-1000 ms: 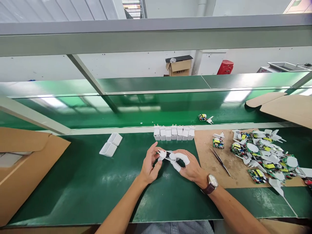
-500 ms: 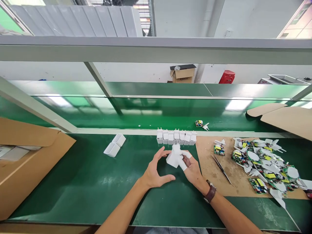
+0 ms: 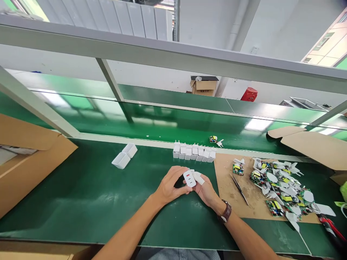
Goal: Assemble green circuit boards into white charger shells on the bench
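Observation:
A white USB charger [image 3: 189, 179] is between my two hands over the green bench, its port face with one red port and slimmer dark slots turned up towards me. My left hand [image 3: 171, 185] closes on it from the left with fingers behind and thumb in front. From the right, my right hand [image 3: 206, 190], with white wraps on its fingers, grips the same charger. Just beyond stands a row of several white chargers [image 3: 194, 153] with their plug pins up. Two white open housings [image 3: 121, 160] lie to the left.
A brown board [image 3: 226, 195] at right carries tweezers [image 3: 239, 189] and a heap of circuit boards with white plug parts [image 3: 287, 187]. Red-handled pliers [image 3: 332, 227] lie far right. A cardboard box [image 3: 32, 173] stands at left; a frame bar [image 3: 162, 52] crosses ahead.
The white charger has been turned so its port face shows. My left hand has moved in from being spread open and now closes on it. The camera view has tilted.

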Tool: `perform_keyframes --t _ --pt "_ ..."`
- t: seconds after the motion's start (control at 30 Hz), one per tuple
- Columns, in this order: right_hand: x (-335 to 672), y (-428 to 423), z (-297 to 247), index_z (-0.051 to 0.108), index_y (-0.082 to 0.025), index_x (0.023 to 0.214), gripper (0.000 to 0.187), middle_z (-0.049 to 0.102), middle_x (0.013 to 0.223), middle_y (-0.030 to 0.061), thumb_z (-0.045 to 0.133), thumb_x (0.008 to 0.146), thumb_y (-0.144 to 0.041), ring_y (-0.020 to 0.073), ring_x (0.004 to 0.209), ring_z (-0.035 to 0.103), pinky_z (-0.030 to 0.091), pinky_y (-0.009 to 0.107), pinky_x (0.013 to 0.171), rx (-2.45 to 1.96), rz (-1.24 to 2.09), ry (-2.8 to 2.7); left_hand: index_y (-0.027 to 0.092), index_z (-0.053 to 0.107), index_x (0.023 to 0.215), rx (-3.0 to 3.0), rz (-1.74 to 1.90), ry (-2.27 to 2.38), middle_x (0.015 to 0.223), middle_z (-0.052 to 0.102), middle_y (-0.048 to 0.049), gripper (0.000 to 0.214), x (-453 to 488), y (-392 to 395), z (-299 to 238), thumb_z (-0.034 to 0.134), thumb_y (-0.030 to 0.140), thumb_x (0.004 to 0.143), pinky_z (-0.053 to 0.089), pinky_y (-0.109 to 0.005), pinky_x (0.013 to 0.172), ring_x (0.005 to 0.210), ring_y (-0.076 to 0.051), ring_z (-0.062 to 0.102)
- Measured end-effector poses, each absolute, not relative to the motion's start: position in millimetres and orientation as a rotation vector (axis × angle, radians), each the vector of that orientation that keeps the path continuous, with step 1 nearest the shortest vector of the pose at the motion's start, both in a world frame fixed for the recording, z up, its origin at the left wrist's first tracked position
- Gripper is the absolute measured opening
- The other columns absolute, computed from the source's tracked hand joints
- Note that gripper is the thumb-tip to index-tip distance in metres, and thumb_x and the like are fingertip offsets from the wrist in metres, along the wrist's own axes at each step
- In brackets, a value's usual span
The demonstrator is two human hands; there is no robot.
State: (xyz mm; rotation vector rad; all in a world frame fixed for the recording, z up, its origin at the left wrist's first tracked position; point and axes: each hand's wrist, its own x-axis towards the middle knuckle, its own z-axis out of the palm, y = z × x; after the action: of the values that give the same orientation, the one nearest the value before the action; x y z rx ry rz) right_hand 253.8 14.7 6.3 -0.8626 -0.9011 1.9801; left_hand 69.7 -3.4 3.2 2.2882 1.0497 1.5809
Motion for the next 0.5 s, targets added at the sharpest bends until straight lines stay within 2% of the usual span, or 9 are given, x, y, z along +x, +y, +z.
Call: perform_keyframes --t 0.17,0.27,0.33,0.4,0.47,0.5 --pt "257 17 1 0.071 -0.019 0.105 0.046 0.072 0.090 0.0065 0.076 0.082 -0.059 0.0241 0.080 0.066 0.056 0.037 0.068 -0.896 1.887 -1.021 0.022 0.051 0.145 2.250 1.549 1.025 0.125 0.068 -0.0161 0.067 68 -5 3 0.075 0.047 0.088 0.058 -0.048 0.096 0.114 -0.029 0.064" --pt "259 19 -3 0.068 -0.021 0.105 0.041 0.071 0.100 0.0069 0.076 0.083 -0.054 0.0239 0.089 0.066 0.056 0.039 0.081 -0.963 1.590 -1.260 0.023 0.047 0.148 2.137 1.447 1.091 0.130 0.067 -0.0158 0.068 66 -7 4 0.071 0.051 0.090 0.056 -0.048 0.101 0.120 -0.029 0.063" --pt "261 19 -5 0.066 -0.021 0.106 0.036 0.068 0.103 0.0069 0.077 0.083 -0.045 0.0230 0.092 0.063 0.054 0.039 0.086 -1.035 1.285 -1.461 0.023 0.047 0.147 2.066 1.422 1.132 0.128 0.068 -0.0142 0.061 65 -7 6 0.068 0.045 0.094 0.058 -0.044 0.098 0.119 -0.027 0.064" --pt "262 19 -7 0.063 -0.021 0.107 0.032 0.065 0.102 0.0064 0.076 0.083 -0.038 0.0219 0.090 0.060 0.053 0.039 0.087 -1.107 1.029 -1.618 0.024 0.054 0.140 2.057 1.444 1.126 0.124 0.069 -0.0127 0.047 65 -6 6 0.067 0.034 0.096 0.059 -0.043 0.097 0.116 -0.026 0.065" --pt "264 18 -10 0.059 -0.020 0.115 0.039 0.062 0.101 0.0061 0.076 0.082 -0.035 0.0209 0.087 0.057 0.053 0.038 0.083 -1.147 0.929 -1.702 0.024 0.064 0.128 2.096 1.455 1.119 0.123 0.069 -0.0125 0.034 65 -5 6 0.068 0.027 0.095 0.058 -0.043 0.097 0.116 -0.025 0.066" --pt "265 17 -11 0.056 -0.020 0.123 0.049 0.061 0.104 0.0065 0.076 0.081 -0.034 0.0202 0.086 0.056 0.053 0.038 0.082 -1.148 0.940 -1.724 0.023 0.067 0.122 2.120 1.447 1.118 0.124 0.069 -0.0131 0.029 65 -4 5 0.070 0.026 0.093 0.058 -0.044 0.098 0.117 -0.026 0.066"
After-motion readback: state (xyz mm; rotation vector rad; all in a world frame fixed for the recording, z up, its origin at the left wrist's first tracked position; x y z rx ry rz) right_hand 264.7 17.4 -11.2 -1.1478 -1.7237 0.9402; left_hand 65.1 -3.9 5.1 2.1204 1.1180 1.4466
